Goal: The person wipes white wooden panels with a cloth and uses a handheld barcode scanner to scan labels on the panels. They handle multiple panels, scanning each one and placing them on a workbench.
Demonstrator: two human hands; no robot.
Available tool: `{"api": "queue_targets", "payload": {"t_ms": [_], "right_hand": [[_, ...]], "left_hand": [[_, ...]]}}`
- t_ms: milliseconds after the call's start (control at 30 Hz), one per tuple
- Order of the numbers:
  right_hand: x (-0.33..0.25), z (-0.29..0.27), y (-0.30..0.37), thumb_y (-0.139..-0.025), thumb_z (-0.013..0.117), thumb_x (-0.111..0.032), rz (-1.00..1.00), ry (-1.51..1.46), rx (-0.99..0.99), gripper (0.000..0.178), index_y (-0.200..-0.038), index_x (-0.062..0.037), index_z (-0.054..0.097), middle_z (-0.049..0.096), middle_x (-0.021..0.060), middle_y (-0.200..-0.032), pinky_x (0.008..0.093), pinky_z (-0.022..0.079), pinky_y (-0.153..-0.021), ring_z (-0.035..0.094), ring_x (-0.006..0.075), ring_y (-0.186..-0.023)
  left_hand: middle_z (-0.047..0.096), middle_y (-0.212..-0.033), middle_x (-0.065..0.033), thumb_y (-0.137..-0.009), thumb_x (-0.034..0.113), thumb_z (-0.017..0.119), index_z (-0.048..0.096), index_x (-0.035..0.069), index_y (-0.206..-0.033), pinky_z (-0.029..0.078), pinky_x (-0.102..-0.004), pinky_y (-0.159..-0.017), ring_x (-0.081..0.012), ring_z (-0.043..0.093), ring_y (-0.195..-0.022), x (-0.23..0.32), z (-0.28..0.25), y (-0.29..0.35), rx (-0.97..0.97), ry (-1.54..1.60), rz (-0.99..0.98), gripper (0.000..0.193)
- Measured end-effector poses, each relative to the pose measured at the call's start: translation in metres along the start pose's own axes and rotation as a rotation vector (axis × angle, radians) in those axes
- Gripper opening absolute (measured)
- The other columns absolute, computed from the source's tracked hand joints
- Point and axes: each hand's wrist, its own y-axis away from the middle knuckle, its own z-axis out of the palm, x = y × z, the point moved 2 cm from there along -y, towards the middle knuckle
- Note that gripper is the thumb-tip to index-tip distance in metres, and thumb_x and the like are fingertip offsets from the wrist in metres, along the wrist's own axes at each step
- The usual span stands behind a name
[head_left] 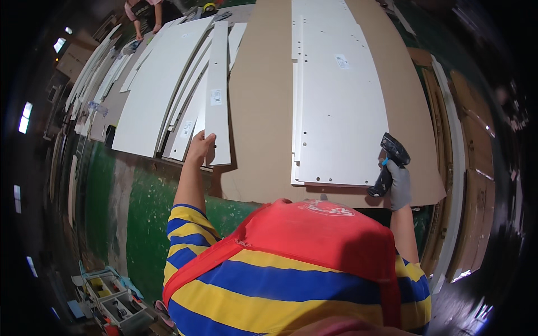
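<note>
Head view showed the bare left hand [202,148] closed on the near end of a long, narrow white board [220,61], thumb on its face beside a dark hole. That board lay at the left side of a broad brown counter [258,123], alongside loose, flat white panels [162,78]. Whether its far end was supported could not be told. The right hand [399,186], in a grey glove, was wrapped around a black, pistol-shaped handheld device [395,150], apparently a scanner, near the lower right corner of a wide, white stack of drilled panels [347,123]. A small white printed label [216,97] faced up on the narrow board, clear of the fingers. In this inspector's judgement, good practice called for a steady board, an uncovered label, the device aimed squarely at it, and no edges scraped against neighbouring panels.
</note>
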Motion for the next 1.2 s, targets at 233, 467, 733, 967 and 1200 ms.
{"api": "queue_targets", "payload": {"t_ms": [233, 467, 733, 967, 1200], "right_hand": [[0.017, -0.019, 0.001, -0.095, 0.058, -0.028, -0.014, -0.034, 0.032, 0.035, -0.103, 0.0046, 0.070, 0.069, 0.0089, -0.097, 0.0289, 0.047, -0.085, 0.063, 0.0149, -0.091], [0.015, -0.004, -0.009, -0.091, 0.064, -0.028, 0.050, 0.022, -0.012, 0.031, -0.102, -0.0004, 0.071, 0.069, 0.0032, -0.090, 0.0260, 0.048, -0.075, 0.062, 0.0103, -0.082], [0.007, -0.001, 0.005, -0.088, 0.066, -0.022, 0.037, -0.037, -0.029, 0.028, -0.106, -0.0017, 0.069, 0.065, 0.0001, -0.087, 0.0247, 0.047, -0.071, 0.058, 0.0076, -0.078], [0.006, 0.002, -0.001, -0.086, 0.068, -0.027, 0.099, -0.072, -0.043, 0.031, -0.104, -0.0016, 0.069, 0.063, -0.0009, -0.083, 0.0244, 0.044, -0.066, 0.056, 0.0076, -0.073], [0.030, -0.012, -0.005, -0.094, 0.059, -0.033, 0.027, -0.299, 0.066, 0.038, -0.104, 0.0012, 0.072, 0.066, 0.0024, -0.079, 0.0239, 0.048, -0.063, 0.060, 0.0101, -0.066]], "left_hand": [[0.040, -0.146, -0.0273, -0.092, 0.029, 0.061, 0.049, -0.003, -0.136, 0.030, -0.0475, -0.114, -0.0433, 0.037, -0.135, 0.041, 0.089, 0.011, 0.482, -0.585, 0.512, 0.056], [0.010, -0.159, -0.0314, -0.096, 0.030, 0.058, 0.018, -0.003, -0.153, 0.012, -0.0468, -0.120, -0.0442, 0.011, -0.148, 0.093, 0.277, 0.139, -0.166, -0.215, 0.565, 0.077], [0.012, -0.159, -0.0300, -0.096, 0.021, 0.056, 0.015, -0.002, -0.154, 0.002, -0.0590, -0.117, -0.0455, 0.004, -0.149, 0.086, 0.278, 0.163, -0.149, -0.369, 0.608, 0.074], [0.015, -0.158, -0.0304, -0.096, 0.022, 0.058, 0.017, -0.002, -0.154, 0.008, -0.0538, -0.119, -0.0418, 0.008, -0.150, 0.087, 0.276, 0.147, -0.164, -0.376, 0.637, 0.075], [0.010, -0.156, -0.0367, -0.086, 0.040, 0.072, 0.024, -0.003, -0.152, 0.012, -0.0624, -0.115, -0.0488, 0.008, -0.148, 0.101, 0.265, 0.173, -0.182, -0.747, 0.707, 0.092]]}}
